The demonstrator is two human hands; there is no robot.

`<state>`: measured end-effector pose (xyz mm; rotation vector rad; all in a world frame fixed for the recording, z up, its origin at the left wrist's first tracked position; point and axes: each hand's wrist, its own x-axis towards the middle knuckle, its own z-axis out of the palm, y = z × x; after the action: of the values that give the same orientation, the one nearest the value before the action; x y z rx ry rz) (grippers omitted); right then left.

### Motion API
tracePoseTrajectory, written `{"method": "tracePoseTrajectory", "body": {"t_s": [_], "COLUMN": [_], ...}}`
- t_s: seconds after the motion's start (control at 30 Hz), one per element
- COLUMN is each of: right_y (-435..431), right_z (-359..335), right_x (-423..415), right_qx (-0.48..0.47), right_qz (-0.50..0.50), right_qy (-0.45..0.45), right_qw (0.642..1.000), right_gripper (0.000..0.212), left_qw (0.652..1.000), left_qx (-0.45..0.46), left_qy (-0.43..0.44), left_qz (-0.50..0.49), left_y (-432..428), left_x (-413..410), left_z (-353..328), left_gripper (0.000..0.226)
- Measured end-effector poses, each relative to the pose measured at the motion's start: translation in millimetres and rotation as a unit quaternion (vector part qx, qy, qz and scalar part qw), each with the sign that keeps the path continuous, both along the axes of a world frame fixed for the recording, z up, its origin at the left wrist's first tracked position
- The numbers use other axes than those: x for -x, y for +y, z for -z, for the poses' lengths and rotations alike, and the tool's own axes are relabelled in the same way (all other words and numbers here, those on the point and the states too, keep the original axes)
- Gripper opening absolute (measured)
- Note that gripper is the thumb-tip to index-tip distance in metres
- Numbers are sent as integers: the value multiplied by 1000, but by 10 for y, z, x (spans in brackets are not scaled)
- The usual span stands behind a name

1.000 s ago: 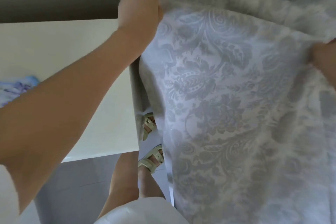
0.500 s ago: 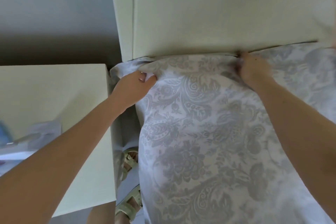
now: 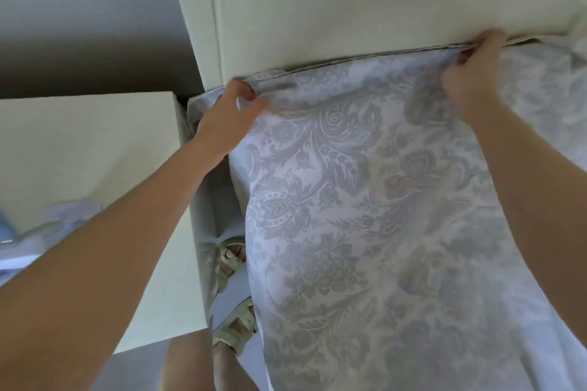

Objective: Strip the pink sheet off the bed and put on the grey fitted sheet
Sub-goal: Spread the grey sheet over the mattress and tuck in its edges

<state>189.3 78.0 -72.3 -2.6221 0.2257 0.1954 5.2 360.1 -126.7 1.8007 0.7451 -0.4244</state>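
The grey fitted sheet [image 3: 365,216], pale with a grey floral pattern, covers the mattress from the headboard down to the bottom right. My left hand [image 3: 228,114] pinches the sheet's edge at the bed's top left corner, next to the headboard. My right hand [image 3: 473,76] grips the sheet's top edge further right, its fingers curled into the fabric at the seam where mattress meets headboard. No pink sheet is in view.
A cream headboard [image 3: 349,3] stands along the top. A cream bedside cabinet [image 3: 89,149] sits left of the bed, with bluish items [image 3: 38,232] on its near part. My sandalled feet [image 3: 235,330] stand in the narrow gap between cabinet and bed.
My right hand has shifted right along the sheet's top edge and now bunches the fabric. My left hand stays at the corner, gripping the edge. The camera has come closer.
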Motion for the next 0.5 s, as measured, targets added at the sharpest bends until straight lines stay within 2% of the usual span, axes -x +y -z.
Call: {"method": "tracePoseTrajectory", "body": {"t_s": [0.07, 0.1, 0.17, 0.2, 0.23, 0.3, 0.37, 0.4, 0.5], "right_y": [-39, -89, -145, -147, -199, -412, -732, -899, -1185], "right_z": [48, 23, -107, -162, -145, -33, 4, -51, -468], "right_x": [96, 178, 482, 730, 997, 1617, 2308, 2658, 3562], "right_qx": [16, 37, 72, 81, 101, 202, 283, 291, 233], "right_qz": [16, 14, -2, -23, -64, -185, -199, -168, -20], "right_qy": [65, 57, -19, -33, -9, 135, 289, 320, 280], "right_qw": [998, 998, 997, 996, 993, 952, 893, 886, 931], "right_gripper": [63, 67, 69, 66, 62, 60, 65, 64, 53], "left_qw": [998, 998, 992, 975, 953, 907, 886, 882, 859], "left_qx": [32, 15, -121, -209, -285, -391, -415, -401, -344], "left_qy": [6, 13, 39, 53, 57, 36, -23, -58, -146], "left_qz": [-53, -53, 0, 45, 86, 151, 208, 240, 351], "left_y": [23, 7, -51, -79, -117, -215, -362, -471, -860], "left_x": [-84, -93, -70, -53, -28, 25, 105, 151, 269], "left_z": [34, 40, 15, -32, -125, -333, -563, -661, -955], "left_gripper": [43, 45, 41, 43, 46, 46, 41, 38, 30]}}
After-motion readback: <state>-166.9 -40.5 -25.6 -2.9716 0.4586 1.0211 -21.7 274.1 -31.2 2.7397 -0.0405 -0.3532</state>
